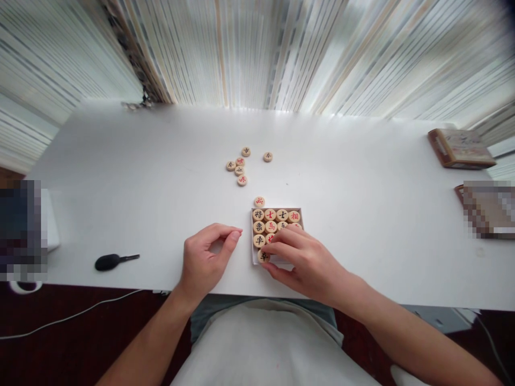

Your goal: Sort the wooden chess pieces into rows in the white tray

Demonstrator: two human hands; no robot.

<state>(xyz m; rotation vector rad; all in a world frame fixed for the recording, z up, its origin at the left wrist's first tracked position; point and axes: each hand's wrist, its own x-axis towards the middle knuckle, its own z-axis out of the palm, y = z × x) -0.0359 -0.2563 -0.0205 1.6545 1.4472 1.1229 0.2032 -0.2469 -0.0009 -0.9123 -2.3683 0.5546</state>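
Observation:
A shallow white box [302, 213] near the table's front edge holds rows of round wooden pieces with black or red characters. My right hand [301, 257] reaches over its right part and hides some pieces. Its thumb and forefinger grip a black-marked wooden piece [264, 256] at the box's lower left corner. My left hand [211, 254] is left of the box, thumb and forefinger pressed together; nothing shows between them. One red-marked piece [259, 202] lies just behind the box. Farther back, several loose pieces [240, 170] lie in a loose group, with another piece [267, 156] to their right.
A black key fob [108, 262] lies on the white table [161, 203] at the left. A white mug [24, 287] and a blurred object stand at the left edge. A brown box [462, 149] and a framed item [488, 212] lie at the right. Striped curtains hang behind.

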